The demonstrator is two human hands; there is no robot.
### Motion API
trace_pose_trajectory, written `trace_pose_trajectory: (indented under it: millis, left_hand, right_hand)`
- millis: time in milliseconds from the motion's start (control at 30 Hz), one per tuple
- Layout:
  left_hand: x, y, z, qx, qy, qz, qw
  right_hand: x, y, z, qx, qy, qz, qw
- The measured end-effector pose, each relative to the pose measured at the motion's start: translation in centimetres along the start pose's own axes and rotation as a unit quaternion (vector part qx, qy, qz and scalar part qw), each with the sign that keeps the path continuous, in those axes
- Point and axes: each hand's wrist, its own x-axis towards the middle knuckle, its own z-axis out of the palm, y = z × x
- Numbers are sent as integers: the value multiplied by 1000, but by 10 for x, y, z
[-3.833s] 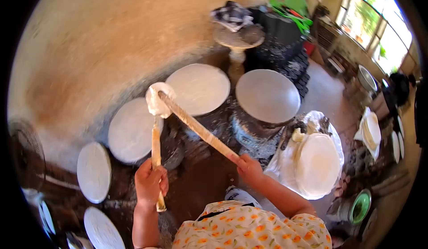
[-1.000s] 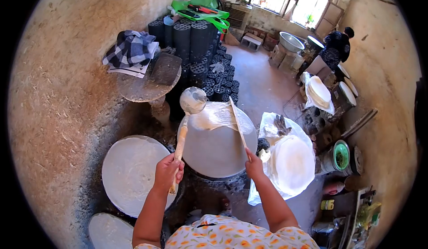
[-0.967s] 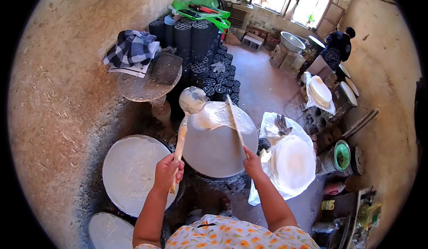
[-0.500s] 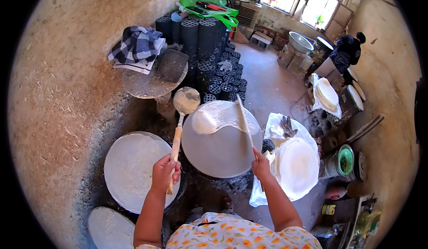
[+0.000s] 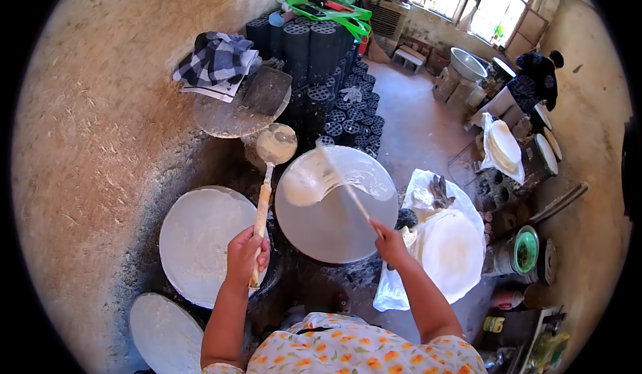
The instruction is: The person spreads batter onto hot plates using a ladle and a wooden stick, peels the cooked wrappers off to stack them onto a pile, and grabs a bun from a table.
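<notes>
My left hand [image 5: 247, 257] is closed around the wooden handle of a ladle [image 5: 276, 145], whose batter-coated bowl is raised near the far left rim of a round griddle [image 5: 334, 230]. Pale wet batter [image 5: 304, 185] covers the far part of the griddle in a curved band; the nearer part is grey and bare. In my right hand [image 5: 391, 245] is a thin wooden spreader stick [image 5: 351, 190], slanting up and left across the batter. The stick's far end is blurred. To the right, a stack of thin round flatbreads [image 5: 453, 253] lies on plastic sheeting [image 5: 394, 290].
Two more pale round surfaces [image 5: 208, 247] stand at left. Behind the griddle are stacked coal briquettes [image 5: 307, 59] and a round stand [image 5: 234, 123] with a checked cloth [image 5: 217, 58]. A co-worker [image 5: 538, 76] in dark clothes stands at far right, near another flatbread stack [image 5: 505, 143].
My right hand has swung the stick's far end leftward over the batter, and the batter's edge has shifted. My left hand still holds the ladle. The whole view has shifted slightly.
</notes>
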Motion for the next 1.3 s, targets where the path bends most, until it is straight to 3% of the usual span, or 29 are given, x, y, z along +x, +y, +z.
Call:
trace_pose_trajectory:
  millis: [133,200,233,300,333,433,533,600,667,767,800,900,933,1000,1133,1267,1300]
  left_hand:
    - [-9,-1,9,-11,33,0,999]
    - [-20,2,8,-4,49,0,999]
    - [-24,3,7,1,60,1,998]
    - [-33,1,4,4,62,6,998]
    - [-36,0,5,7,61,12,998]
    - [-40,-5,18,-2,79,11,997]
    - [-42,-14,26,-18,80,13,997]
    - [-49,-12,32,-13,97,13,995]
    - [-58,-11,32,-10,112,13,994]
    - [-70,-13,28,9,121,16,992]
    - [-72,-14,29,16,122,18,992]
    - [-71,-21,38,11,124,20,992]
    - [-70,-24,42,-2,123,20,992]
    - [-72,-26,47,-12,130,20,991]
    - [-86,-25,46,-18,146,26,989]
    - [-96,-29,48,12,151,37,988]
    - [-95,-30,51,15,154,38,987]
  right_hand:
    - [29,-15,4,79,-37,-43,995]
    - [17,1,-1,26,-176,-78,981]
    - [6,-2,-13,26,-180,-80,980]
    - [-21,-3,-44,27,-277,58,959]
    - [-18,13,-46,26,-279,57,958]
    - [1,34,-40,33,-89,-144,985]
    - [25,2,-28,25,-77,-70,994]
    - [27,4,-25,45,-134,-49,989]
    - [14,5,-39,22,-251,-52,966]
    - [-2,16,-80,8,-295,-28,955]
    - [1,19,-78,7,-300,-29,953]
    - [39,46,-48,2,-90,-207,974]
    - [41,31,-45,3,-93,-208,974]
    - [47,-6,-40,23,-173,-95,980]
    - [25,-2,-75,-50,-316,-94,943]
    - [30,42,-96,-6,-326,-95,941]
    - [37,44,-86,-12,-244,-150,958]
